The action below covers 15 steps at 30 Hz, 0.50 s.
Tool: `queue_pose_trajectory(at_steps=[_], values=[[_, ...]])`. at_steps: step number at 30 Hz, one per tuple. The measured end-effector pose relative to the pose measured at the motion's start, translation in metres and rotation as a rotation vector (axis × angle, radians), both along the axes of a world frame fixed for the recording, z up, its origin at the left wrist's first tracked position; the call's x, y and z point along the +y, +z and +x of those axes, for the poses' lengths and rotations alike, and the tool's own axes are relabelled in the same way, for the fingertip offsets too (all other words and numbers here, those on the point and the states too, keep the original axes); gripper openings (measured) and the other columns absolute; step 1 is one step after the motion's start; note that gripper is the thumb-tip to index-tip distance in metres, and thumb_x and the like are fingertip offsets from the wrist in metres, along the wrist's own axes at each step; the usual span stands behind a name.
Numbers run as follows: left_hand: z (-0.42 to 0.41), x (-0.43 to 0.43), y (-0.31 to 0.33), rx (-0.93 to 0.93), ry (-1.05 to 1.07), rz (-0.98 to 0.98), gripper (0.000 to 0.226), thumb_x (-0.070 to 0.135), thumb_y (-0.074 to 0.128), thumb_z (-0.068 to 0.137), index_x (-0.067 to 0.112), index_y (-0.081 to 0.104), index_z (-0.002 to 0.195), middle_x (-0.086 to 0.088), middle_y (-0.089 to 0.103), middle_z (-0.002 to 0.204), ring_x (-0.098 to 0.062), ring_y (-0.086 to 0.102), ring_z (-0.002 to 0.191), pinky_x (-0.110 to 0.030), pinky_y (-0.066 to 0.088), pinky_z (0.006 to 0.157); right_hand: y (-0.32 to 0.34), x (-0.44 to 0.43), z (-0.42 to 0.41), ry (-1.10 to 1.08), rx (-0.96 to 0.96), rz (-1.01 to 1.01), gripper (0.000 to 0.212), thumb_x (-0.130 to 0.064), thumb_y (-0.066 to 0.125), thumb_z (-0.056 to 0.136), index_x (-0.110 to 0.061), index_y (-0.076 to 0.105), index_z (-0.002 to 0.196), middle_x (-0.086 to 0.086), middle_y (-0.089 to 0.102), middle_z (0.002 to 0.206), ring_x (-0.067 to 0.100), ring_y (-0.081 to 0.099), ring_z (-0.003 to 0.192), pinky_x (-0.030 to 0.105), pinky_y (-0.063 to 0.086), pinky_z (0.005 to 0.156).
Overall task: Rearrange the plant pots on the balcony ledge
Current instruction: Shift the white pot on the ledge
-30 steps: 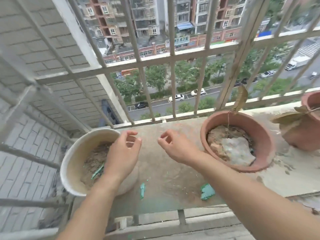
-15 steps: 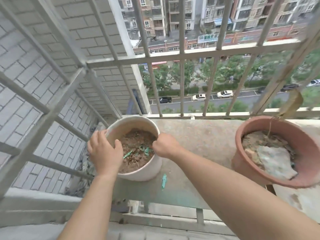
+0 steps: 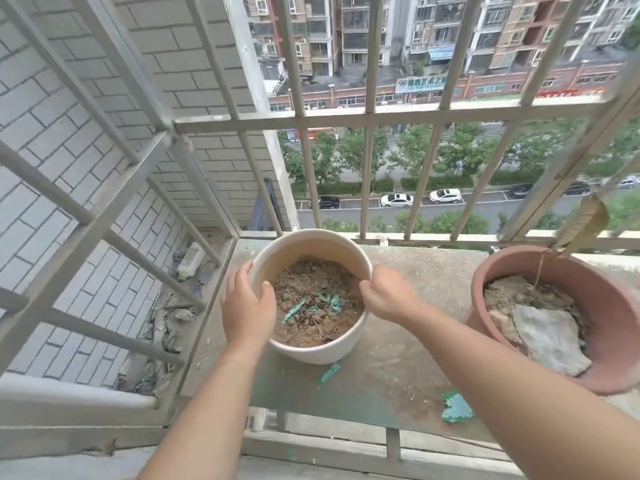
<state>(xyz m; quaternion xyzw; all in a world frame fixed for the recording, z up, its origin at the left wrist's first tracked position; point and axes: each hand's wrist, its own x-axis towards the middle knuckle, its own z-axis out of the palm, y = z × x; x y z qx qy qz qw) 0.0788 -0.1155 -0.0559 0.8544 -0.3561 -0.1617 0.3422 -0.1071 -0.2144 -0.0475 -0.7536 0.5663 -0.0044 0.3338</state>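
A cream plant pot [image 3: 311,245] filled with dry soil and green flakes stands near the left end of the concrete ledge [image 3: 408,285]. My left hand [image 3: 246,306] grips its left rim, thumb inside, fingers outside. My right hand [image 3: 386,294] grips the right rim with curled fingers. A terracotta pot [image 3: 620,327] with soil, a flat grey stone and a thin dry stem stands at the right, apart from the cream pot.
Metal railing bars [image 3: 367,116] fence the ledge at the back and the left side. Green paint flakes [image 3: 455,408] lie on the ledge near the front edge. Debris and a white bottle [image 3: 190,259] lie in the gap left of the ledge, beside the tiled wall.
Both hands went from hovering above the ledge to gripping the cream pot's rim. The pot now stands upright, a little farther right on the ledge. The view has swung left.
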Motion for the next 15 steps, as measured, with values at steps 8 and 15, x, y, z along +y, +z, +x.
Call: queue_pose_trajectory(at_steps=[8,15], values=[[-0.014,-0.008,-0.019,0.189,-0.050,-0.118,0.043,0.026,0.040,0.096,0.026,0.038,0.139,0.002,0.037,0.145,-0.020,0.037,0.133,-0.043,0.030,0.111,-0.001,0.001,-0.034,-0.011,-0.018,-0.033,0.020,-0.019,0.038,0.091,-0.003,0.050,0.093,0.014,0.058,0.085,0.029,0.054,0.074,0.030,0.038,0.057],[-0.018,-0.011,-0.015,-0.037,-0.074,-0.007,0.052,0.027,0.049,0.091,0.019,0.035,0.140,-0.006,0.038,0.147,-0.027,0.032,0.135,-0.050,0.027,0.112,0.005,0.017,-0.047,-0.174,-0.132,-0.161,0.051,-0.048,0.035,0.094,-0.011,0.049,0.127,0.008,0.065,0.100,0.027,0.062,0.093,0.036,0.049,0.075]])
